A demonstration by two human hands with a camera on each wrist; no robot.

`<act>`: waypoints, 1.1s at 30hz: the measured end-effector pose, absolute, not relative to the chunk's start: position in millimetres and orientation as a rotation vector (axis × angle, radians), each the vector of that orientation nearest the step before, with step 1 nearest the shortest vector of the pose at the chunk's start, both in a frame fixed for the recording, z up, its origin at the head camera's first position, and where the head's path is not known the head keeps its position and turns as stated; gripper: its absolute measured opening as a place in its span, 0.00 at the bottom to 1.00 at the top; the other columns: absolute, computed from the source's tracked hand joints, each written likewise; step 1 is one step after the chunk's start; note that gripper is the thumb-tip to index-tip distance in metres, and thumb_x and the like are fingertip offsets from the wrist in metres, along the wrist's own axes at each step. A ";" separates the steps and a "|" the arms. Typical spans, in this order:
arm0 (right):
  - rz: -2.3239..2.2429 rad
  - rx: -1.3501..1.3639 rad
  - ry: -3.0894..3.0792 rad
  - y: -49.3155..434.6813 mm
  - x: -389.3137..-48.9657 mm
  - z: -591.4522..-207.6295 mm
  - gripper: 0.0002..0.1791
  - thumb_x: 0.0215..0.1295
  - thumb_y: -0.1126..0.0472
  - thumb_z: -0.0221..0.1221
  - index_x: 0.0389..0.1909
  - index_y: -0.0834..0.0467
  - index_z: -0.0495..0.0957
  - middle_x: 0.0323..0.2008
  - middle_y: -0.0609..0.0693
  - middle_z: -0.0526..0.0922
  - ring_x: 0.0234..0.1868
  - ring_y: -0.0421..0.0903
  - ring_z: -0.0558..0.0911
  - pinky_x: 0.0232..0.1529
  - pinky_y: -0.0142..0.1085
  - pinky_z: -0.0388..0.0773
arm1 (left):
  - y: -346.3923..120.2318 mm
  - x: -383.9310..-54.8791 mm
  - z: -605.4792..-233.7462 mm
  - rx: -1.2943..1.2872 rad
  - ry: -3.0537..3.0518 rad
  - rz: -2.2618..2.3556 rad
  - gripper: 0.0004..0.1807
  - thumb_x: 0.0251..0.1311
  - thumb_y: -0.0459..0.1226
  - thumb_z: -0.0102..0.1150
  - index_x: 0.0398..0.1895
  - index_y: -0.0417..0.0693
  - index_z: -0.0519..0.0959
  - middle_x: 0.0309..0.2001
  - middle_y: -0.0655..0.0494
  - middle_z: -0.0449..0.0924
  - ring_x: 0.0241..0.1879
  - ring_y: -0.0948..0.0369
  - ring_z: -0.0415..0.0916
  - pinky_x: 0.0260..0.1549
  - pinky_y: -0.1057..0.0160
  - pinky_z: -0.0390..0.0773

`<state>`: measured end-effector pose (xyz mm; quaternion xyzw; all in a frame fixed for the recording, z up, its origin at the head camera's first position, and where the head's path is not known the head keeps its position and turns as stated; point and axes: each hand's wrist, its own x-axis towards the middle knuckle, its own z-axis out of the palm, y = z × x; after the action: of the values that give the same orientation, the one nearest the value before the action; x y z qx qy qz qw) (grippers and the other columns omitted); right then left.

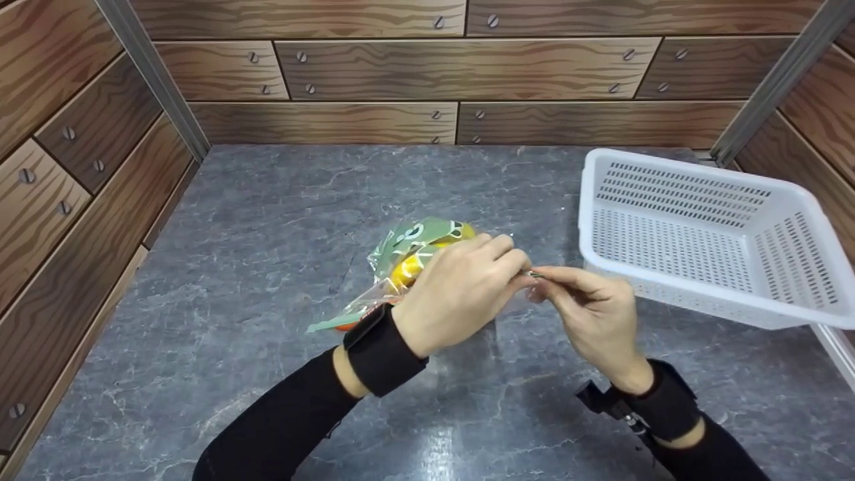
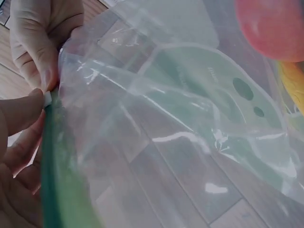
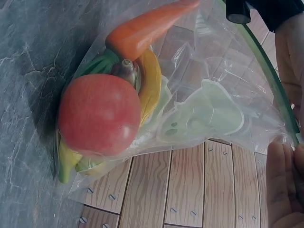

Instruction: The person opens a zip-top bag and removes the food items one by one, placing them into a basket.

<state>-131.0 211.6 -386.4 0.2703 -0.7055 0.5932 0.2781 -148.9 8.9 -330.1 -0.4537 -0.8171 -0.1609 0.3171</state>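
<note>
On the grey, white-veined tabletop (image 1: 280, 220), left of a perforated white plastic basket (image 1: 681, 190), sits a clear, crinkled bag (image 3: 204, 114) with green printing, bulging with a smooth red round fruit (image 3: 99, 114), a tapering orange carrot (image 3: 142, 33) and a curved yellow piece (image 3: 152, 85). At its green edge strip (image 3: 263, 61), the left hand (image 1: 461, 294) pinches a small white slider (image 2: 47, 99); the right hand (image 1: 594, 314) grips the bag's corner between thumb and fingers.
</note>
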 end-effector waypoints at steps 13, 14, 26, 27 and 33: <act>1.480 0.700 -1.901 220.1 -134.9 -386.3 0.12 0.59 0.87 0.62 0.39 0.73 0.87 0.32 0.47 0.92 0.30 0.35 0.89 0.35 0.26 0.86 | -1.3 -151.7 -340.0 -1.131 -2.119 -0.307 0.10 0.74 0.42 0.62 0.35 0.47 0.80 0.29 0.58 0.76 0.25 0.63 0.72 0.24 0.68 0.75; 1.473 0.686 -1.907 221.4 -135.4 -386.5 0.12 0.59 0.87 0.62 0.39 0.73 0.87 0.32 0.46 0.92 0.30 0.35 0.89 0.35 0.26 0.86 | -4.5 -151.2 -341.1 -1.120 -2.125 -0.309 0.10 0.74 0.42 0.62 0.35 0.47 0.79 0.29 0.58 0.76 0.25 0.63 0.72 0.24 0.68 0.75; 1.480 0.558 -1.892 231.7 -143.5 -385.2 0.08 0.60 0.86 0.61 0.38 0.77 0.85 0.31 0.36 0.91 0.29 0.34 0.88 0.32 0.26 0.85 | -42.9 -141.5 -351.4 -1.000 -2.167 -0.325 0.10 0.74 0.43 0.61 0.36 0.46 0.80 0.32 0.58 0.79 0.28 0.62 0.76 0.24 0.68 0.79; 1.477 0.546 -1.894 232.8 -143.8 -385.1 0.08 0.60 0.86 0.61 0.38 0.77 0.84 0.32 0.35 0.91 0.29 0.34 0.88 0.32 0.26 0.85 | -46.6 -140.7 -352.3 -0.990 -2.168 -0.332 0.10 0.74 0.43 0.61 0.36 0.47 0.79 0.31 0.58 0.79 0.27 0.63 0.76 0.23 0.68 0.78; 1.486 0.486 -1.889 238.7 -147.2 -383.9 0.06 0.62 0.84 0.62 0.39 0.78 0.83 0.32 0.36 0.91 0.29 0.34 0.88 0.34 0.26 0.86 | -69.6 -136.0 -360.7 -0.920 -2.182 -0.372 0.11 0.69 0.45 0.65 0.36 0.47 0.81 0.31 0.59 0.79 0.27 0.62 0.76 0.22 0.70 0.79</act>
<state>-147.2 238.7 -383.9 0.1866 -0.7251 0.5702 0.3380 -136.0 -69.6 -360.7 -0.3574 -0.8480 -0.1447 0.3635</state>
